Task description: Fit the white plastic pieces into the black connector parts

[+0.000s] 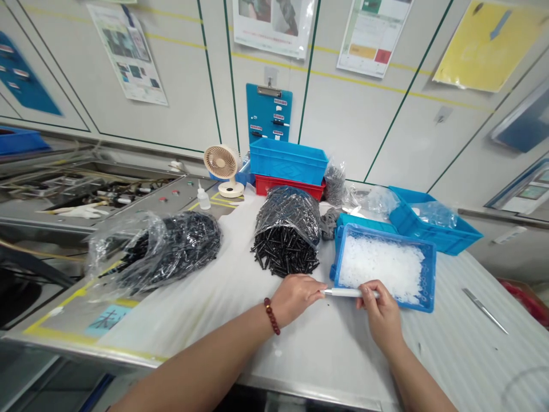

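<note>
A slim white pen-shaped tool lies level between my two hands over the front of the table. My left hand, with a beaded bracelet at the wrist, is closed in a pinch at the tool's thin left tip. Any small part between those fingertips is too small to make out. Fingers of my right hand wrap round the tool's thicker right end. Just behind my left hand, black rod-shaped parts spill from a clear plastic bag. Small white translucent pieces fill a blue tray beyond my right hand.
A second bag of black parts lies left. Tweezers rest at the right. Behind stand a beige fan, a squeeze bottle, a blue bin on a red bin, and another blue bin.
</note>
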Tool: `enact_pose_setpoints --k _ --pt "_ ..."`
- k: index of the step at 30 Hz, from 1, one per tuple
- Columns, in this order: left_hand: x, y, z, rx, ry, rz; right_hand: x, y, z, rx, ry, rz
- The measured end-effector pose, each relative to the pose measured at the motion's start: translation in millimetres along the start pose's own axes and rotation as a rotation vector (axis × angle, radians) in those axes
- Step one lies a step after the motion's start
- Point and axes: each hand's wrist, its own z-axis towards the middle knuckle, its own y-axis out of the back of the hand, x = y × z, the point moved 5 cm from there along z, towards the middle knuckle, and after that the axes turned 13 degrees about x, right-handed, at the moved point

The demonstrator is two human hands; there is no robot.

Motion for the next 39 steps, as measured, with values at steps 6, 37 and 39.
enact_pose_setpoints --k 6,37,39 --pt "-4.1 3.4 -0.9 -0.048 -0.042 0.006 4.9 -6.0 -2.4 0.031 0.06 -0.029" --pt "27.3 4.3 -0.7 0.356 0.325 0.101 11.1 -4.9 -3.5 0.0 0.144 -0.256" --pt "25.7 -0.9 -1.9 0.392 0.303 0.113 10.1 -7.6 -3.5 0.027 0.155 -0.263"
